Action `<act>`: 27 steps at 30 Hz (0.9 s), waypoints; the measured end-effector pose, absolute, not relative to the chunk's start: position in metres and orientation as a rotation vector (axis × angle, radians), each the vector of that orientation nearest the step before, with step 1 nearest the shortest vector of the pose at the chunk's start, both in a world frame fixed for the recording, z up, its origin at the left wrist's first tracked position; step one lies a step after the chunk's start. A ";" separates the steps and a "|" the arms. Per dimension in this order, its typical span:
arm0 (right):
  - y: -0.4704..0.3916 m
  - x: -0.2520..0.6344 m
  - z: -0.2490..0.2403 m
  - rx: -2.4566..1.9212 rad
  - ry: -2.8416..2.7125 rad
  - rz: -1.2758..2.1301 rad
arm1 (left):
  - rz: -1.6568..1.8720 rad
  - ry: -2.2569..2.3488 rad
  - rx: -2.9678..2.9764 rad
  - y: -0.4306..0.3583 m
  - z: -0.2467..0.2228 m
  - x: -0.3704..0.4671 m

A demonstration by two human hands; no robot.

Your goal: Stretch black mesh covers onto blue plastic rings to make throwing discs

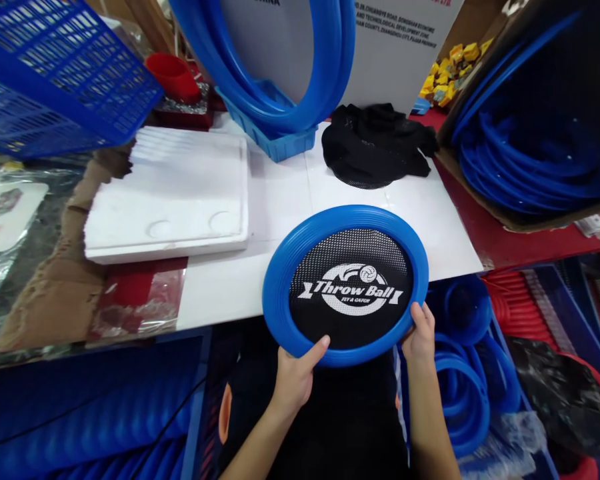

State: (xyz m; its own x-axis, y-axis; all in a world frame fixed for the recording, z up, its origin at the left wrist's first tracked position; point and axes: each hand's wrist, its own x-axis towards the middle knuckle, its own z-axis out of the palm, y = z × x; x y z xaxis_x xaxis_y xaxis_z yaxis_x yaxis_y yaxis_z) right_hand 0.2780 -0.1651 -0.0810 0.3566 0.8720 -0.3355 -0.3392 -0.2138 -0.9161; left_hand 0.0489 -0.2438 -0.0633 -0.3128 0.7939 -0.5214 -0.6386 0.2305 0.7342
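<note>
A throw-ball disc (280, 293) with a blue plastic ring and black mesh centre, printed "Throw Ball", is held tilted over the front edge of the white work surface (220, 293). My left hand (297, 377) grips its lower left rim, thumb on top near the mesh. At the lower right rim my right hand (420, 333) pinches the ring, thumb on the upper face. The fingers of both hands are partly hidden beneath the disc. Beyond the disc lies a heap of black mesh pieces (375, 143).
Blue rings (343, 60) stand in a light blue basket (290, 147) at the back. A white foam block (180, 193) lies left. A blue crate (80, 73) tilts at upper left. At right is a box of blue rings (530, 160); below, more rings (460, 393) fill a bin.
</note>
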 end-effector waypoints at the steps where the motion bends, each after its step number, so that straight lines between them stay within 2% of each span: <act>1: -0.165 0.276 -0.080 -1.358 -0.526 1.193 | 1.438 1.228 0.176 -0.244 -0.063 0.049; 4: -0.165 0.277 -0.078 -1.367 -0.514 1.175 | 1.440 1.228 0.177 -0.243 -0.061 0.047; 10: -0.157 0.298 -0.068 -1.365 -0.611 1.393 | 1.437 1.228 0.213 -0.245 -0.061 0.044; 27: -0.159 0.275 -0.070 -1.279 -0.567 1.364 | 1.293 1.286 0.227 -0.250 -0.053 0.006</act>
